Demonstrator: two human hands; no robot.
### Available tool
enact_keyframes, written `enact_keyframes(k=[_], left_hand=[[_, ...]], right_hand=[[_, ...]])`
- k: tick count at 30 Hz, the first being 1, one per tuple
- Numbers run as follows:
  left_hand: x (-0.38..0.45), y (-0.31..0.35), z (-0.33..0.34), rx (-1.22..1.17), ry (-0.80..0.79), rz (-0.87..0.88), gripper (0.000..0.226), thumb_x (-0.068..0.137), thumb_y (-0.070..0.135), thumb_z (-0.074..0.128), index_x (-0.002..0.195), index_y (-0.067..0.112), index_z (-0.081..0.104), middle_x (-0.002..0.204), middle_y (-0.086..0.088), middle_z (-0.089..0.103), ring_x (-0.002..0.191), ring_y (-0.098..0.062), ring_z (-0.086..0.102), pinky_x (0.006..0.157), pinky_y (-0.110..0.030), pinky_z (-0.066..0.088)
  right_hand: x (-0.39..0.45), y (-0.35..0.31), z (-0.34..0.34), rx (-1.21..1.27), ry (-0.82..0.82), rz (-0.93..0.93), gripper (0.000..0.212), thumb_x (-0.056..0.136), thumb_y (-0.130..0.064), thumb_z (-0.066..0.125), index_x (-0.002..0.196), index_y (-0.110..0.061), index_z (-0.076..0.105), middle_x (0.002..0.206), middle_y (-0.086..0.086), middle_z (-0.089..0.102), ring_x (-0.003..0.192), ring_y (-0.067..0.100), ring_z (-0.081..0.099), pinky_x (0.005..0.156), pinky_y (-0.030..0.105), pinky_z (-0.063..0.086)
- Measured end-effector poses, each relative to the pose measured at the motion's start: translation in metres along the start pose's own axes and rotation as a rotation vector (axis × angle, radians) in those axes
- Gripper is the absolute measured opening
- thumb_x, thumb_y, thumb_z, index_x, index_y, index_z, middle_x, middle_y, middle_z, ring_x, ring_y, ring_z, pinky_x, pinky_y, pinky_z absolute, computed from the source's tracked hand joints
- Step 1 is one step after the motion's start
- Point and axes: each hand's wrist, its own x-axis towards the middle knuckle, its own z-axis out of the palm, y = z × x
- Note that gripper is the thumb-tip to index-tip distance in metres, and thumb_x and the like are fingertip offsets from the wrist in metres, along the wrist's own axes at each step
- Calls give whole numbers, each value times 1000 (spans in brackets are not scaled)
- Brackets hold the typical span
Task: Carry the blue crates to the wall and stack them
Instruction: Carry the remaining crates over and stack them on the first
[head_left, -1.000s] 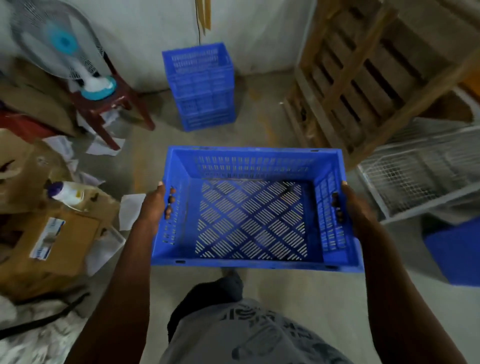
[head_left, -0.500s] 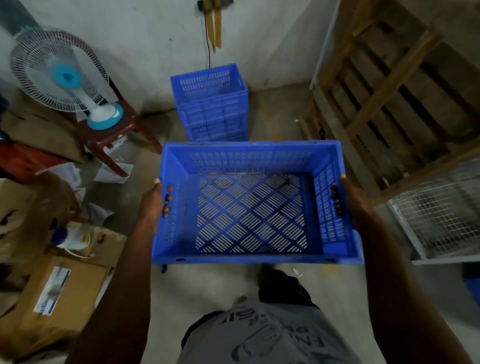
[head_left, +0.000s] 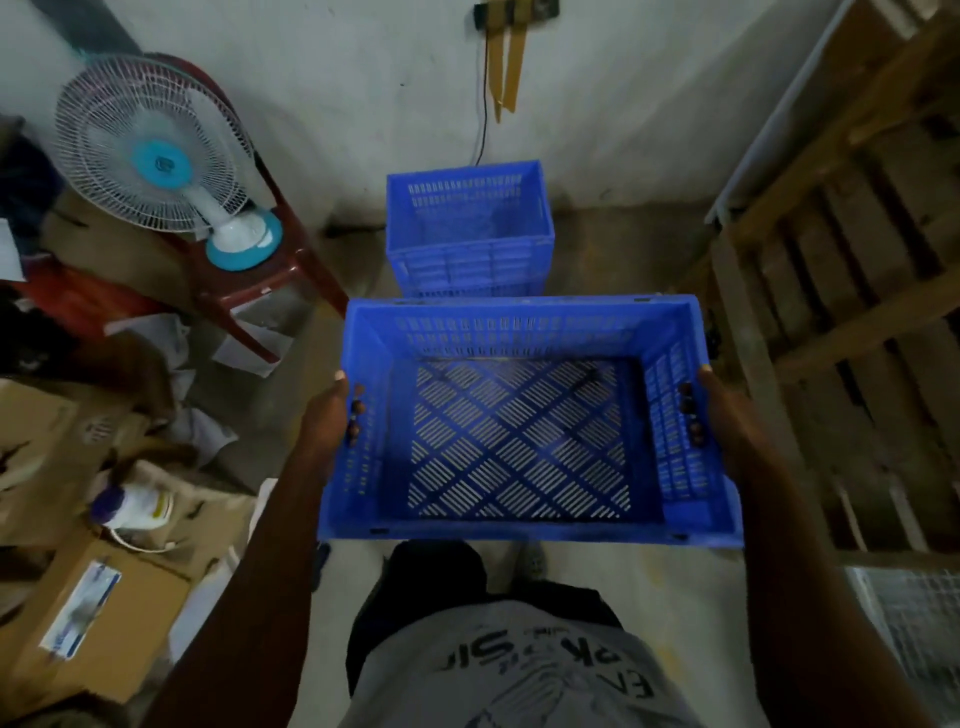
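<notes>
The person stands holding an empty blue crate (head_left: 524, 431) level in front of their body, off the floor. The left hand (head_left: 324, 421) clasps the crate's left end wall and the right hand (head_left: 727, 415) the right end wall; on each side the fingers (head_left: 355, 415) curl through the handle slot, their tips showing inside the crate, so both hands are closed on it. Its slotted bottom is bare.

Just beyond its far rim, a stack of blue crates (head_left: 470, 234) stands on the concrete floor (head_left: 613, 254) against the white wall (head_left: 363, 104). How many crates make up the stack I cannot tell.

To the left a white and teal fan (head_left: 156, 156) sits on a red stool (head_left: 244, 280), with cardboard boxes (head_left: 109, 623) and loose papers nearer. On the right a wooden pallet (head_left: 841, 291) leans upright.
</notes>
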Motion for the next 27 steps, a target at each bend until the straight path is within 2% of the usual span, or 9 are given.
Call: enact_keyframes(k=[9, 15, 19, 22, 27], left_hand=[[121, 79, 12, -50, 47, 5, 49, 99, 57, 38, 102, 16, 64, 70, 1, 52, 52, -16, 39, 51, -30, 34], [223, 140, 7, -2, 57, 7, 47, 99, 57, 38, 99, 17, 62, 71, 2, 54, 51, -16, 41, 50, -29, 34], [289, 185, 6, 11, 44, 27, 43, 100, 55, 37, 94, 19, 60, 71, 1, 53, 49, -15, 39, 49, -27, 32], [325, 220, 10, 14, 46, 30, 41, 104, 49, 33, 90, 19, 57, 71, 0, 52, 49, -16, 39, 50, -27, 31], [393, 258, 22, 14, 65, 25, 43, 103, 51, 34, 89, 18, 60, 70, -1, 52, 49, -16, 39, 48, -28, 32]], right_hand=[[130, -99, 76, -44, -19, 24, 47, 92, -59, 43, 90, -17, 62, 70, 1, 54, 48, 14, 37, 46, 23, 31], [205, -155, 144, -56, -21, 41, 44, 94, -57, 39, 91, -17, 58, 71, 1, 51, 49, 15, 35, 48, 24, 29], [251, -192, 183, -61, -26, 32, 41, 96, -54, 36, 90, -18, 55, 71, 1, 50, 50, 15, 34, 47, 24, 28], [286, -219, 204, -59, -25, 28, 38, 96, -53, 37, 88, -19, 54, 70, 0, 50, 47, 14, 34, 40, 23, 29], [353, -261, 235, -72, -43, 27, 39, 95, -56, 38, 88, -21, 55, 71, -2, 51, 44, 11, 36, 38, 22, 31]])
